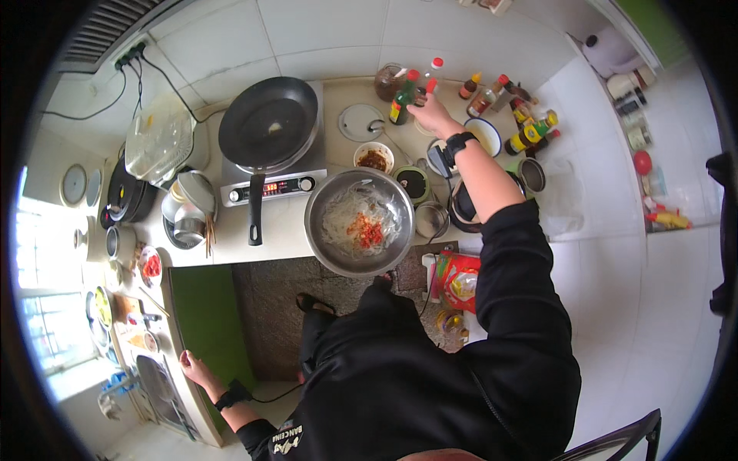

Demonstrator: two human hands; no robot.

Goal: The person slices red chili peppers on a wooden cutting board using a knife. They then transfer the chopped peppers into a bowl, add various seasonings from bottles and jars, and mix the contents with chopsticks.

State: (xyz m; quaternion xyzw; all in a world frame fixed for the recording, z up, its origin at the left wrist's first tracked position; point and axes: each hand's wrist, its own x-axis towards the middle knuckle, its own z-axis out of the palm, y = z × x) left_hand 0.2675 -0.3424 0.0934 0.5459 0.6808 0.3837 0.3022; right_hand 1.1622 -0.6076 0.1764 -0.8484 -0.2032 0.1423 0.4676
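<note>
My right hand (433,114) reaches among the bottles at the back of the counter. Its fingertips are beside a green glass bottle (399,106) with a red cap and a yellow label. Another red bottle cap (431,86) shows just past the fingers; whether they grip that bottle is hidden. My left hand (196,369) hangs low at the edge of the left counter, fingers curled, with no object visible in it. Before me a large stainless steel bowl (314,230) holds pale translucent shreds (340,210) topped with chopped red and orange pieces (367,231).
A black frying pan (271,124) rests on an induction cooker (230,195), its handle pointing towards me. Behind the steel bowl stands a small bowl of brown sauce (373,158), near a ladle (377,125). Several sauce bottles (527,138) line the right. A red bag (459,282) stands below.
</note>
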